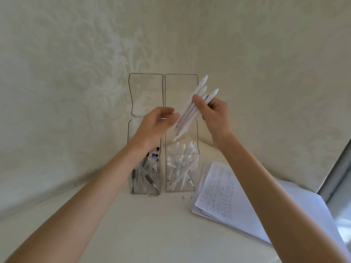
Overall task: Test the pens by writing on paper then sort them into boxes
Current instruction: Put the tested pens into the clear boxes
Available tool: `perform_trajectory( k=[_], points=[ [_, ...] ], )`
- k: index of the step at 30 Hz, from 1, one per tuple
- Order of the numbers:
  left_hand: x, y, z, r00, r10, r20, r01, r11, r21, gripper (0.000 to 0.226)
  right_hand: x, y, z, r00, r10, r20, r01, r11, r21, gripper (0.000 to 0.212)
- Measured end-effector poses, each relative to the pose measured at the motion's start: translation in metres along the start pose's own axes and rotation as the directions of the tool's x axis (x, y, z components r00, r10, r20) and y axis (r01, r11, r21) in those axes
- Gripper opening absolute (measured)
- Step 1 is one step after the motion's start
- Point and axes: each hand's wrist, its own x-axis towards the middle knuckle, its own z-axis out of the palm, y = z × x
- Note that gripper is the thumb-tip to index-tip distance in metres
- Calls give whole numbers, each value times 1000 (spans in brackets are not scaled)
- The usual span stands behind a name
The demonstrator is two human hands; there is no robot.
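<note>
Nearest the camera, two bare forearms reach out over the cream-covered desk. Off to the right lies a loose stack of paper, the top sheet filled with rows of handwritten marks, too small to read.

Next come two clear boxes standing side by side, touching. The left box holds a handful of pens with dark grips and black and blue ends, leaning every which way. The right box is packed with white pens, a jumble of them rising above its near wall. No label shows on either box.

Up above the right box, the right hand has its fingers and thumb wrapped round a bundle of white pens. The bundle's long axis runs on a diagonal: lower ends point down and left toward the right box's opening, upper ends point up and right. Small red marks show near the lower ends.

The left hand is over the left box, fingers curled and reaching to the bundle's lower part. It's blurred, so it cannot be told whether it grips a pen.

Behind, both clear lids stand open and upright against the pale patterned backdrop.
</note>
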Motion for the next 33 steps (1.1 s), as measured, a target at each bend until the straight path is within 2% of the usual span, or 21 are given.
perform_trajectory(
  k=[2,4,6,7,9,11,13,14,16,17,18,19,21,23,28,31,33],
  points=[
    [-3,-12,-11,992,3,-128,-8,999,-41,23,6,17,-5,1000,-1,-23,-3,988,-156,38],
    [-8,-28,-24,967,26,-254,-25,1000,6,20,0,36,-7,996,73,60,-47,936,-348,39],
    [-11,-45,-39,933,58,-356,-19,994,112,23,-14,46,-6,973,169,158,-69,862,-502,25],
    [-11,-51,-46,918,73,-391,-5,985,172,26,-20,48,-5,970,181,160,-72,848,-524,22],
    [-9,-60,-58,904,72,-422,46,964,263,37,-26,50,-3,991,106,78,-57,883,-466,43],
    [-7,-66,-67,931,-32,-363,118,969,216,61,-29,51,2,1000,-13,-28,1,914,-407,54],
    [-8,-69,-74,971,-204,-126,214,974,73,97,-34,50,9,990,-98,-98,52,915,-399,50],
    [-10,-72,-76,969,-245,17,244,969,49,112,-40,49,13,978,-166,-125,102,907,-409,43],
    [-17,-82,-79,943,-251,217,238,968,86,127,-59,50,21,921,-378,-91,300,839,-454,27],
    [-21,-87,-79,930,-251,267,230,967,111,131,-69,53,26,896,-444,5,397,798,-453,23],
    [-24,-91,-78,923,-256,288,229,965,125,133,-81,57,31,886,-448,119,451,774,-445,23],
    [-27,-93,-77,921,-257,292,230,965,125,134,-90,61,37,895,-393,210,445,773,-453,22],
    [-29,-97,-76,934,-242,263,220,969,109,131,-103,65,46,928,-239,286,354,804,-477,25],
    [-32,-96,-75,944,-234,232,212,971,115,127,-104,64,51,946,-170,277,287,834,-471,30],
    [-50,-99,-91,960,-243,141,228,967,112,137,-85,36,64,976,-66,207,136,929,-343,33],
    [-61,-96,-101,959,-241,147,223,966,127,137,-66,21,79,979,-45,197,104,947,-303,36],
    [-67,-93,-105,959,-242,145,223,966,134,138,-54,20,93,985,-66,162,121,925,-360,33]
  ],
)
